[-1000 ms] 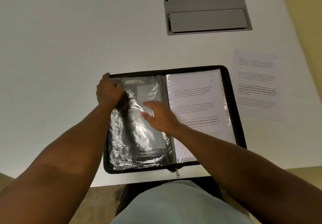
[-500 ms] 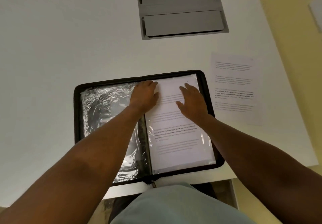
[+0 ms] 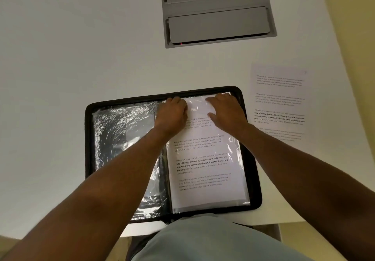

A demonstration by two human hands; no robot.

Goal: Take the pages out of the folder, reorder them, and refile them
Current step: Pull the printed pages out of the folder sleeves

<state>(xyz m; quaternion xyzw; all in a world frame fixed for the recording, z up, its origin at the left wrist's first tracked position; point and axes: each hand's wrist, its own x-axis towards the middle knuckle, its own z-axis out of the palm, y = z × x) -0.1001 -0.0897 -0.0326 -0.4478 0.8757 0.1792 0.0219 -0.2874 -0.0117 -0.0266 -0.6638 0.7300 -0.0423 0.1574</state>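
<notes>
The white table (image 3: 71, 61) fills most of the view, its near edge cut off by the person's light shirt (image 3: 213, 242) and its right edge giving way to a yellowish floor. Set into its far side is one grey flip-lid cable box (image 3: 218, 11), the top cropped by the frame. One black zip folder (image 3: 172, 153) lies open flat at the near edge, its spine running away from the person, so the long axis of each half points from near to far. Its left half shows crinkled, shiny, empty plastic sleeves (image 3: 121, 139), partly hidden under the left forearm. The right half holds one printed page in a clear sleeve (image 3: 205, 165), text reading upright toward the person, though only the bold lines are legible. A second, loose printed page (image 3: 280, 102) lies on the table just right of the folder, same orientation, its print faint. The left hand (image 3: 172, 114) rests near the spine at the sleeve's top, fingers curled down onto the plastic; whether it pinches the sleeve I cannot tell. The right hand (image 3: 227, 110) presses on the top right of the sleeve, fingers bent, thumb spread out.
</notes>
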